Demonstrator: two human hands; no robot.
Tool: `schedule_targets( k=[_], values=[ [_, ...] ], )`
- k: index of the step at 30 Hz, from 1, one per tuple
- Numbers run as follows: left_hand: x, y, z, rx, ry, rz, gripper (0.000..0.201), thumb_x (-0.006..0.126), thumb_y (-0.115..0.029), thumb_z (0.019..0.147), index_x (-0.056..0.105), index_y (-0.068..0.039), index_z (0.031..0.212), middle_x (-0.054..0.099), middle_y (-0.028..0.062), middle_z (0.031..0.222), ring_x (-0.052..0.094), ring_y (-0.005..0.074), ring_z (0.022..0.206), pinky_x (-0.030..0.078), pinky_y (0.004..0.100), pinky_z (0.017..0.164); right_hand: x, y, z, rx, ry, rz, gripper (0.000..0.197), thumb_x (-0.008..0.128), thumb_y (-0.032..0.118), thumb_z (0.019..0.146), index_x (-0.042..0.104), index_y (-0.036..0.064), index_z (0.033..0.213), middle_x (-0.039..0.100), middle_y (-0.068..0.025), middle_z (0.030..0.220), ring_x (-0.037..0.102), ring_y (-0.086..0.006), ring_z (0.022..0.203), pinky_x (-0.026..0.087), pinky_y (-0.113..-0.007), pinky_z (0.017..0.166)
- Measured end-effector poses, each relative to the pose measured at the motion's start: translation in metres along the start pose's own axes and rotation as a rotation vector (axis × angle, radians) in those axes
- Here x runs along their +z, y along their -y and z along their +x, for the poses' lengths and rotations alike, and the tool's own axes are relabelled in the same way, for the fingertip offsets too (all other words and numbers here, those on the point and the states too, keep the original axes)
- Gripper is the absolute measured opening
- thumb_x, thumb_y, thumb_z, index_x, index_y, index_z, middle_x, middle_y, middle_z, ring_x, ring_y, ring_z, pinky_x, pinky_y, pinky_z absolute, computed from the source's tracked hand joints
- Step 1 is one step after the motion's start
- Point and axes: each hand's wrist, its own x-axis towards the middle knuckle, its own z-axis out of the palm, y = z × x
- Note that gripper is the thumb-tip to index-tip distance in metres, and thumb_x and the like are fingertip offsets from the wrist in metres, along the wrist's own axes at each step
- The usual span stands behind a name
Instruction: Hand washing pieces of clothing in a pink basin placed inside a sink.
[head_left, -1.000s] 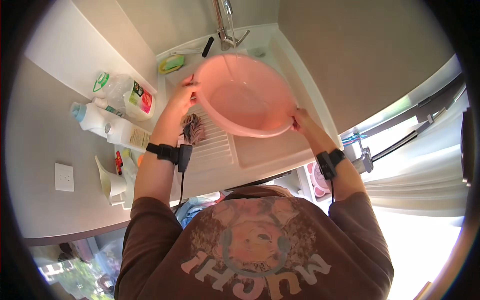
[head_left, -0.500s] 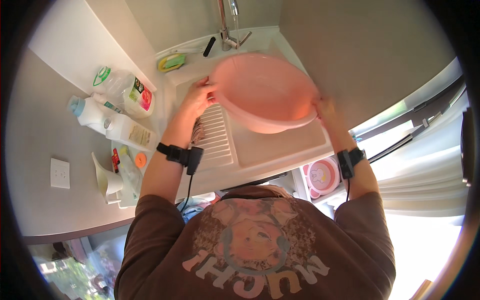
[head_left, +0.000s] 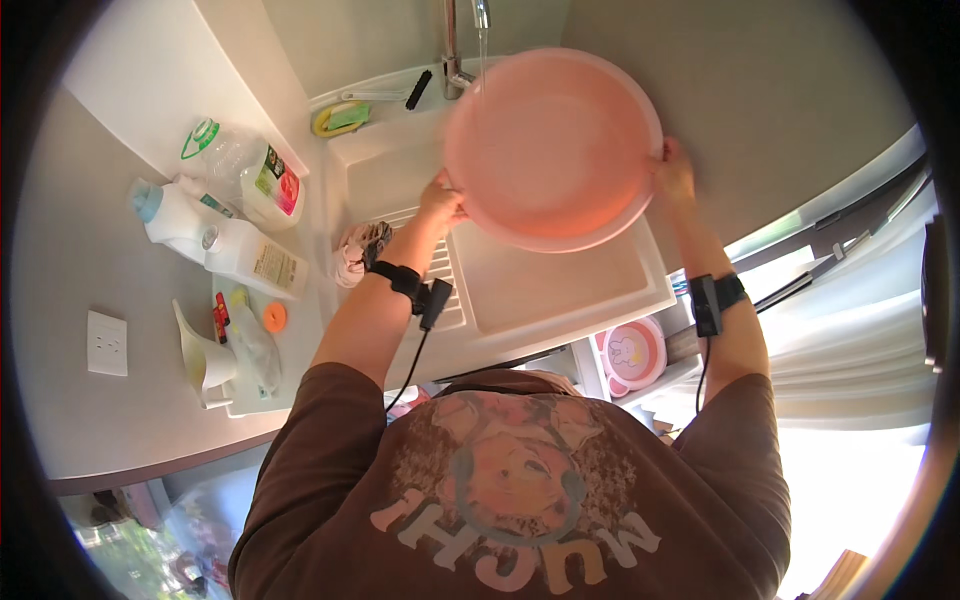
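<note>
A round pink plastic basin (head_left: 555,150) is held up above the white sink (head_left: 520,290), its inside facing me. My left hand (head_left: 441,200) grips its rim at the lower left. On the opposite side, my right hand (head_left: 675,172) has its fingers closed on the rim. Water runs in a thin stream from the chrome faucet (head_left: 452,50) at the basin's upper left edge. A bunched cloth (head_left: 358,254) in pale pink and dark tones lies in the sink beside the ribbed washboard (head_left: 452,300), partly behind my left forearm.
Along the left stand a clear jug with a green cap (head_left: 255,180), white bottles (head_left: 258,260) and a white scoop (head_left: 205,360). A black brush (head_left: 419,90) and a yellow dish with a green piece (head_left: 342,118) sit on the back ledge. A wall (head_left: 760,110) rises close on the right.
Both hands have moved the basin up and to the right, tipping it so more of its inside faces me. The cloth beside the washboard shows more now.
</note>
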Motion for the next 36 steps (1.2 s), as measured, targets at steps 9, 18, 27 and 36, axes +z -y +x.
schedule_targets(
  k=[9, 18, 27, 36],
  values=[
    [0.024, 0.056, -0.004, -0.254, -0.018, -0.113, 0.030, 0.053, 0.008, 0.081, 0.057, 0.000, 0.110, 0.061, 0.0152, 0.105, 0.064, 0.0285, 0.087, 0.056, 0.0447, 0.078, 0.016, 0.133, -0.005, 0.009, 0.068, -0.365, 0.032, 0.055, 0.010, 0.074, 0.066, 0.0012, 0.104, 0.068, -0.0184, 0.090, 0.066, -0.0281, 0.082, 0.050, -0.038, 0.074],
    [0.061, 0.091, -0.018, -0.517, 0.282, -0.169, 0.018, 0.048, 0.003, 0.088, 0.054, 0.005, 0.104, 0.059, 0.0184, 0.099, 0.063, 0.0278, 0.080, 0.056, 0.0400, 0.064, 0.062, 0.226, 0.010, -0.136, 0.284, -0.640, 0.028, 0.055, 0.027, 0.075, 0.067, 0.0021, 0.080, 0.067, -0.0151, 0.078, 0.065, -0.0293, 0.074, 0.050, -0.041, 0.073],
    [0.026, 0.049, -0.035, -0.355, 0.144, 0.070, 0.019, 0.048, 0.002, 0.088, 0.054, 0.002, 0.106, 0.058, 0.0182, 0.098, 0.064, 0.0267, 0.079, 0.056, 0.0371, 0.059, 0.036, 0.193, 0.008, -0.024, 0.160, -0.457, 0.040, 0.054, 0.038, 0.081, 0.067, 0.0020, 0.092, 0.066, -0.0137, 0.075, 0.064, -0.0275, 0.075, 0.049, -0.041, 0.071],
    [-0.039, 0.003, -0.049, 0.015, -0.122, 0.100, 0.056, 0.056, 0.002, 0.083, 0.042, -0.006, 0.137, 0.061, 0.0104, 0.111, 0.063, 0.0209, 0.092, 0.054, 0.0342, 0.083, 0.027, -0.031, -0.035, 0.283, 0.318, 0.020, 0.029, 0.054, 0.025, 0.091, 0.062, 0.0037, 0.109, 0.057, -0.0030, 0.067, 0.051, -0.0098, 0.051, 0.042, -0.029, 0.043]
  ],
)
